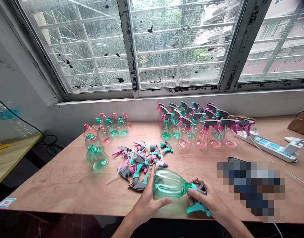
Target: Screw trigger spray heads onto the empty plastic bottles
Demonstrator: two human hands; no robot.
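A clear green spray bottle (169,182) lies sideways in the air above the table's front part, its neck pointing right. My left hand (152,195) is wrapped round its base end, thumb below and fingers behind. At the neck, my right hand (201,195) grips the turquoise collar of a grey and turquoise trigger sprayer (198,207), which sits on the bottle's mouth. Whether the collar is fully tight cannot be seen. Just beyond my left hand lies a loose heap of trigger sprayers (139,160) in grey, pink and turquoise.
Bottles without sprayers (97,158), green and pink, stand at the left. Several bottles with sprayers (185,137) stand at the back right. A white power strip (268,145) with cables lies right of them, near a phone (237,160) and a blurred patch. A window ledge borders the back.
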